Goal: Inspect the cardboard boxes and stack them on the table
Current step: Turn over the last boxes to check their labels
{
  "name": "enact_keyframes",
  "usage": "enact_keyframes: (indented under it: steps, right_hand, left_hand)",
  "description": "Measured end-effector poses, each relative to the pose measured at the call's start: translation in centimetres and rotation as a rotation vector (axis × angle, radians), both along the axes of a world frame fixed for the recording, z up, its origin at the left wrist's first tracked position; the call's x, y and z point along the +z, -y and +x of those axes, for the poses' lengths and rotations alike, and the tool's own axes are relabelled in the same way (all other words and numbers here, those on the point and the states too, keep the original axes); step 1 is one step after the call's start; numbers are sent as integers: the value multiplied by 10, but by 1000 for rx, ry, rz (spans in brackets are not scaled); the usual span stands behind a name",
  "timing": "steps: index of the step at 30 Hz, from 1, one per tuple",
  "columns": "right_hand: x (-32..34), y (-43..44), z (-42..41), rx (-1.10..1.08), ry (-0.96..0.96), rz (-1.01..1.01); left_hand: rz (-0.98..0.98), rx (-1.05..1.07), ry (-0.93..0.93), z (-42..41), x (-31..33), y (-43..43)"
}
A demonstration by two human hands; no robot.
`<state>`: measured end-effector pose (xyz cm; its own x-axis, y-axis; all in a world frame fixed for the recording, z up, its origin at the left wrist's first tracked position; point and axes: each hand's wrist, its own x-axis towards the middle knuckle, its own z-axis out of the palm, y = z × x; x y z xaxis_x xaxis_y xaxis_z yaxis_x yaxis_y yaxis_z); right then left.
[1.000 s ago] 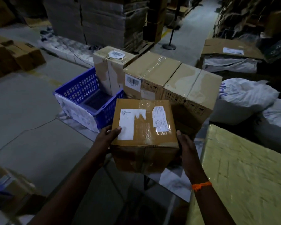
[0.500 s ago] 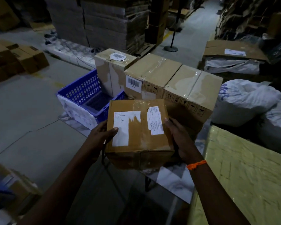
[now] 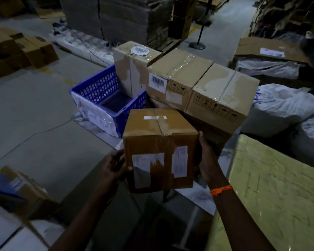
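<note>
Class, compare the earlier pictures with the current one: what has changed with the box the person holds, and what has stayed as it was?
The small box has been tipped toward the person: its labelled face, on top before, now faces them, and a taped face is up. The left hand and right hand still hold its sides. The blue crate and stacked boxes behind have not moved.
</note>
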<state>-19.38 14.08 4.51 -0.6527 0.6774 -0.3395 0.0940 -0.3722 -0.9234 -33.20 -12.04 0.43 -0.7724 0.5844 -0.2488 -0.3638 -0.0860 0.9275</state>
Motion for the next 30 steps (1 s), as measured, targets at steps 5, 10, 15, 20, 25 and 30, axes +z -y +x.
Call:
enact_keyframes:
  steps: [5, 10, 15, 20, 25, 30]
  right_hand:
    - [-30, 4, 32, 13, 64, -112]
    - [-56, 22, 52, 41, 128, -109]
    - [-69, 31, 53, 50, 212, -44]
    - [-74, 22, 53, 65, 231, -66]
    - [-73, 0, 32, 70, 206, -14]
    - [-58, -20, -5, 123, 198, 102]
  left_hand:
    - [-91, -49, 126, 26, -19, 11]
    - [-198, -14, 133, 41, -27, 14]
    - [-307, 50, 156, 37, -31, 13]
    - [-309, 87, 167, 30, -40, 8]
    - [-292, 85, 45, 11, -28, -14]
    - [-457, 100, -90, -44, -25, -49]
